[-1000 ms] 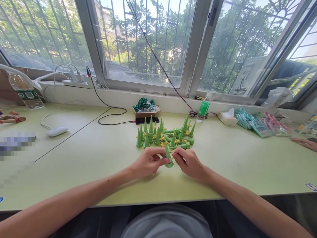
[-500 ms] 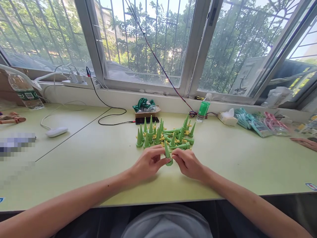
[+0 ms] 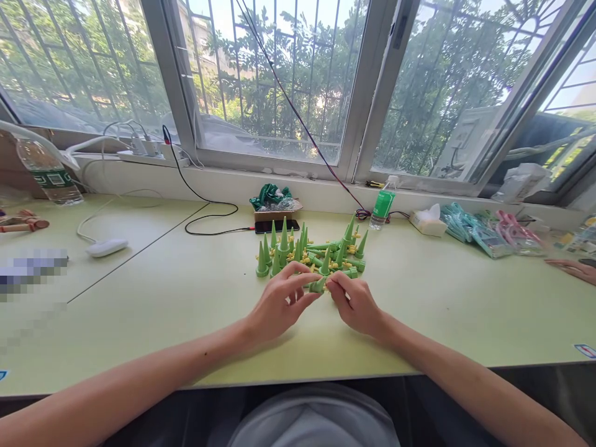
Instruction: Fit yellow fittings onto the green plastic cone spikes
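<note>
A cluster of green cone-shaped plastic spikes [image 3: 307, 251] with small yellow parts stands and lies on the pale green table [image 3: 186, 298]. My left hand [image 3: 279, 301] and my right hand [image 3: 356, 304] meet just in front of the cluster. Between their fingertips is one green cone piece [image 3: 319, 285], tipped over on its side. My left thumb and fingers pinch its left end. My right fingers are closed on its right end, where a small yellow part shows.
Behind the cluster lie a black phone [image 3: 276, 225] and a small box of green stuff [image 3: 274, 200]. A green bottle [image 3: 382, 208], a tissue pack [image 3: 428, 221] and packets [image 3: 484, 233] sit at right. A white mouse [image 3: 106, 247] and a cable lie left. Another person's hand [image 3: 572, 269] rests far right.
The cone piece stood upright between my hands a second ago; it now lies tipped sideways, and both hands have moved a little farther toward the cluster.
</note>
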The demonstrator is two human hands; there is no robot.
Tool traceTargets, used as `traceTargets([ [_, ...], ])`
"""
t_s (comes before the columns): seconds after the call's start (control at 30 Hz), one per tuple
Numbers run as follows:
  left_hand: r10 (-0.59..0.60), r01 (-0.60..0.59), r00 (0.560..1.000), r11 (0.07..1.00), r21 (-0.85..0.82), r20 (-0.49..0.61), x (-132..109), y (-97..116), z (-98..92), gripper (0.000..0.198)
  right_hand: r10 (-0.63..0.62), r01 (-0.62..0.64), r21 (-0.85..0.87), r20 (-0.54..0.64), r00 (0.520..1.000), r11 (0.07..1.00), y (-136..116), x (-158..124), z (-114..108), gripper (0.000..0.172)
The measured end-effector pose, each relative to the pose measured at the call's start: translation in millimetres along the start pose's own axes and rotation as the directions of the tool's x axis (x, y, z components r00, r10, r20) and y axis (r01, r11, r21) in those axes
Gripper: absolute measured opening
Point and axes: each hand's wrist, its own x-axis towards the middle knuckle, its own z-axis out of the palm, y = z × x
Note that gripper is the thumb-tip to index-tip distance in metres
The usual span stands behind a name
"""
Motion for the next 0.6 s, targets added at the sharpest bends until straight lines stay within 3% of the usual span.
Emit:
traceTargets([
  [0.13, -0.24, 0.231, 0.97, 0.957, -0.175, -0.028, 5.7, 6.1, -1.3, 0.024, 0.039, -0.035, 0.038, -0.116, 0.992, 0.999, -0.3, 0.9, -1.3, 0.023],
  [0.23, -0.381, 0.415, 0.909, 0.859, -0.301, 0.168, 7.9, 4.6, -3.2, 0.044, 0.02, -0.014, 0.044, -0.124, 0.992, 0.999, -1.4, 1.2, -2.6, 0.019],
  [0.3, -0.416, 0.52, 0.844, 0.788, -0.33, 0.338, 8.1, 1.9, -3.7, 0.057, -0.008, 0.011, 0.037, -0.1, 0.995, 0.999, -2.0, 1.2, -3.1, 0.017],
  [0.4, -0.438, 0.607, 0.778, 0.711, -0.355, 0.451, 7.9, -1.0, -3.6, 0.064, -0.058, 0.06, 0.041, -0.056, 0.997, 0.997, -2.3, 1.1, -3.7, 0.016],
  [0.6, -0.429, 0.624, 0.764, 0.682, -0.381, 0.483, 8.2, -0.6, -5.8, 0.06, -0.104, 0.105, 0.051, -0.013, 0.994, 0.993, -2.0, 2.1, -4.7, 0.017],
])
